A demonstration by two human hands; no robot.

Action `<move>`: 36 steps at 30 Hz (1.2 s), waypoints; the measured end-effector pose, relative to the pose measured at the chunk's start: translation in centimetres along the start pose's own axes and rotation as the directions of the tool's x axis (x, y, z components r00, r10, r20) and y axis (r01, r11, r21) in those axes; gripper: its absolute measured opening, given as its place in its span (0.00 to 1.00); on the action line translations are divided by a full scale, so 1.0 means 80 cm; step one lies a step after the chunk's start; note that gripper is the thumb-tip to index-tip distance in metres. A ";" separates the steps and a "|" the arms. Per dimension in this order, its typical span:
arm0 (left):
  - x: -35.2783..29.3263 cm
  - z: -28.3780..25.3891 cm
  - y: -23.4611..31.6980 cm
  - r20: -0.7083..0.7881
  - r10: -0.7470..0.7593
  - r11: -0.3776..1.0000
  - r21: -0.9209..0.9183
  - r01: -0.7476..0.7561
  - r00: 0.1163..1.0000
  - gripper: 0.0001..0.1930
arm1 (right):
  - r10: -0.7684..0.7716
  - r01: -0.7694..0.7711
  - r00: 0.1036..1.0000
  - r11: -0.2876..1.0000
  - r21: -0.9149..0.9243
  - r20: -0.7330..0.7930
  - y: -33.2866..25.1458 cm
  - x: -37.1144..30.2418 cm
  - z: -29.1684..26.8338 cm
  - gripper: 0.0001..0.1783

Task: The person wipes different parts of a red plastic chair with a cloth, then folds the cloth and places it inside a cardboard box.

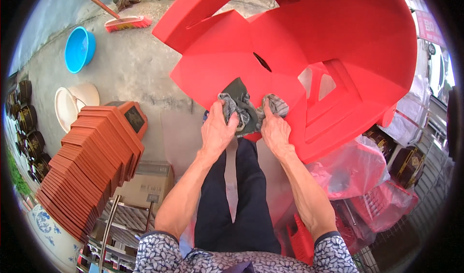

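Observation:
A large red plastic armchair (222, 55) fills the upper right, its seat in front of me and its slatted, cut-out parts to the right. Both hands are at the seat's near edge with a crumpled dark green and grey patterned cloth (238, 96). My left hand (216, 128) has its fingers closed on the cloth's left part. To its right, my right hand (275, 128) grips a bunched, striped grey end of cloth. Whether the two bunches are one piece, I cannot tell.
Left of me lies a long stack of terracotta-coloured planters (92, 162), beside a cardboard box (145, 183). Beyond are a cream bucket (89, 94), a blue basin (79, 50) and a red broom (127, 23). Plastic-wrapped red goods (350, 169) stand at the right.

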State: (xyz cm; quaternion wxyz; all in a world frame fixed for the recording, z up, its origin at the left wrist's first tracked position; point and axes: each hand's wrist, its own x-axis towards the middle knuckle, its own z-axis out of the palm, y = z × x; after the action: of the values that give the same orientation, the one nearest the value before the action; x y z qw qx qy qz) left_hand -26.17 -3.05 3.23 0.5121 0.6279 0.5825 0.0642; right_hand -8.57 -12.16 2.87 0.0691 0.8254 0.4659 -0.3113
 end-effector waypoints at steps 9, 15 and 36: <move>0.001 -0.002 -0.010 0.010 0.047 0.998 0.046 -0.048 0.999 0.26 | 0.018 -0.019 0.999 1.000 0.023 0.041 -0.007 -0.001 -0.009 0.38; 0.005 0.003 -0.004 0.018 0.050 0.998 0.047 -0.051 0.999 0.26 | -0.045 0.057 0.992 0.994 0.092 -0.119 -0.017 0.047 -0.033 0.35; 0.005 0.000 -0.010 0.013 0.031 0.995 0.098 -0.032 0.999 0.24 | 0.133 -0.087 0.988 0.896 0.435 -0.077 0.010 0.008 -0.009 0.26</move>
State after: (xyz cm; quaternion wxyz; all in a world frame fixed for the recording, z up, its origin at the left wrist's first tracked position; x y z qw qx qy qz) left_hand -26.59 -2.89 2.46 0.4829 0.6617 0.5722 0.0399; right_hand -7.36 -11.88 2.93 -0.1215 0.8604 0.3414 -0.3584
